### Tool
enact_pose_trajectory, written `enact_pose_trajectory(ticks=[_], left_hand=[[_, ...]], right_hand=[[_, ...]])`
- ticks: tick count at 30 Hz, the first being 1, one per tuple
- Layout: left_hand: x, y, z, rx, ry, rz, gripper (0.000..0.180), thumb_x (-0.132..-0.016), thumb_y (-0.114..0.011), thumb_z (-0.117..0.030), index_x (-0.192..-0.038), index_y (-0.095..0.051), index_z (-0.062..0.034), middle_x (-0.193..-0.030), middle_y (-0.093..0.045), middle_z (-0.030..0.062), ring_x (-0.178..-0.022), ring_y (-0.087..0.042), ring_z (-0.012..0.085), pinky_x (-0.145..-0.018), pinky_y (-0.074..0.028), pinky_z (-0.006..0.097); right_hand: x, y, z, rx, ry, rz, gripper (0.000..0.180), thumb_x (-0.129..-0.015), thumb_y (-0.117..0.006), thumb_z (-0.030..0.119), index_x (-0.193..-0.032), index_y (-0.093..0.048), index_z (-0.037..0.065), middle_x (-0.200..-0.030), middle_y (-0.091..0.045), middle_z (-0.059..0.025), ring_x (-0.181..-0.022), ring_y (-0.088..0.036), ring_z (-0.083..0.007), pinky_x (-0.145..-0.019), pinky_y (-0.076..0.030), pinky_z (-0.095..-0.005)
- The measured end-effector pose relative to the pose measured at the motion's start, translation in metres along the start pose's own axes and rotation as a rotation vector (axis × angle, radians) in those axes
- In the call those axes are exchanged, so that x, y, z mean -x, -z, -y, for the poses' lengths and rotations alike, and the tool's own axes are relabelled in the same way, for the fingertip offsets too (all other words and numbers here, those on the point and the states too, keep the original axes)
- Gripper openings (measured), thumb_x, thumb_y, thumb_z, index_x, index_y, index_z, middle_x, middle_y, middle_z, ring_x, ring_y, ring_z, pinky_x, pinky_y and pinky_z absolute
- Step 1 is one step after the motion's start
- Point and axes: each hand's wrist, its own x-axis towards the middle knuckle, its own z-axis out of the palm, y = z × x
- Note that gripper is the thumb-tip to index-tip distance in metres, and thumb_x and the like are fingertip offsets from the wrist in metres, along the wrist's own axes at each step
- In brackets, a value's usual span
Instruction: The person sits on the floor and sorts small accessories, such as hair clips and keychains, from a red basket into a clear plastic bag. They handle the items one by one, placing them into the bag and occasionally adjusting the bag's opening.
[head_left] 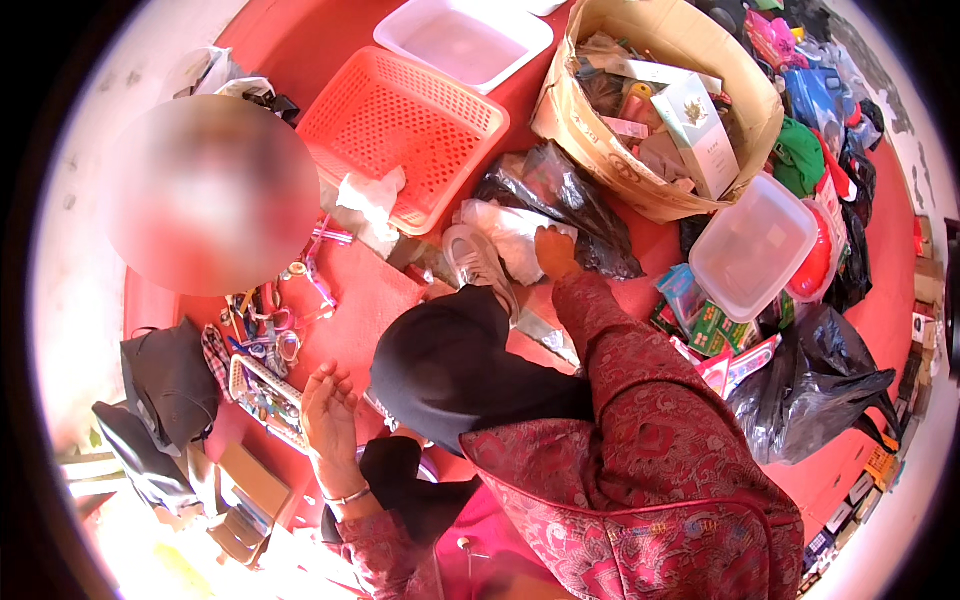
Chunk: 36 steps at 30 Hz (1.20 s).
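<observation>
The right hand (556,252) reaches forward across the red table (350,300), its fingers curled down onto a white plastic bag (510,235) that lies against a crumpled black plastic bag (570,195). It looks pressed onto the white plastic, gripping a fold, though the fingertips are hidden, so the exact pinch is hard to tell. A grey sneaker (478,262) sits just beside the white bag on its left, partly under a black cloth (450,360) draped over the near forearm.

The left hand (328,415) hovers low at the left, fingers spread and slightly bent, palm turned inward, holding nothing. It is near a small tray of trinkets (268,398) and a scatter of pink-framed spectacles (300,290).

To lift the white bag cleanly, the grip should gather a good fold of plastic rather than a thin edge, and the pull should go up and toward the body so the black bag beneath is not dragged along. The free left hand could steady the sneaker.

Beyond stand an orange basket (400,115), a cardboard box (660,100) of packets and 1 clear plastic tub (752,248).
</observation>
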Motion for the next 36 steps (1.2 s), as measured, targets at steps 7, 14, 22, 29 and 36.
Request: enact_pose_trajectory(ticks=[7,14,22,29,36], left_hand=[[-0.003,-0.006,-0.001,-0.009,-0.023,0.018,0.022,-0.081,-0.051,-0.012,-0.102,-0.051,-0.0033,-0.087,-0.058,0.0055,-0.073,-0.053,0.0116,-0.064,-0.042,0.022],[-0.004,-0.007,0.000,-0.023,-0.018,0.033,0.022,-0.082,-0.050,-0.012,-0.102,-0.051,-0.0036,-0.088,-0.058,0.0060,-0.073,-0.054,0.0118,-0.062,-0.043,0.021],[-0.007,-0.008,-0.002,-0.030,-0.009,0.041,0.022,-0.082,-0.050,-0.012,-0.102,-0.051,-0.0024,-0.087,-0.059,0.0064,-0.073,-0.055,0.0112,-0.062,-0.044,0.021],[0.000,-0.014,-0.006,-0.054,-0.011,0.044,0.022,-0.083,-0.049,-0.013,-0.102,-0.052,-0.0020,-0.088,-0.058,0.0066,-0.075,-0.054,0.0114,-0.065,-0.043,0.022],[0.004,-0.017,-0.020,-0.003,-0.048,0.092,0.022,-0.082,-0.049,-0.013,-0.101,-0.052,-0.0024,-0.087,-0.057,0.0063,-0.073,-0.054,0.0114,-0.066,-0.042,0.021]], right_hand=[[-0.013,0.023,-0.010,-0.096,0.001,0.002,0.016,-0.075,-0.046,0.011,-0.073,-0.061,0.007,-0.075,-0.059,-0.0147,-0.064,-0.061,-0.0283,-0.055,-0.048,-0.0382],[-0.018,0.034,-0.048,-0.751,-0.118,-0.152,0.016,-0.074,-0.052,0.016,-0.073,-0.062,0.003,-0.058,-0.058,-0.0099,-0.043,-0.053,-0.0194,-0.040,-0.040,-0.0347],[-0.009,0.069,-0.060,-0.307,-0.222,0.098,0.016,-0.072,-0.051,0.020,-0.075,-0.063,0.011,-0.073,-0.058,-0.0195,-0.074,-0.056,-0.0382,-0.062,-0.045,-0.0452],[-0.020,0.077,-0.057,-1.327,-0.586,0.062,0.017,-0.075,-0.047,0.012,-0.063,-0.055,0.003,-0.055,-0.054,-0.0076,-0.041,-0.050,-0.0169,-0.039,-0.040,-0.0284],[-0.027,0.171,-0.042,-2.325,-0.752,0.850,0.015,-0.081,-0.041,0.009,-0.082,-0.052,0.000,-0.053,-0.051,-0.0021,-0.030,-0.034,-0.0042,-0.024,-0.025,-0.0129]])
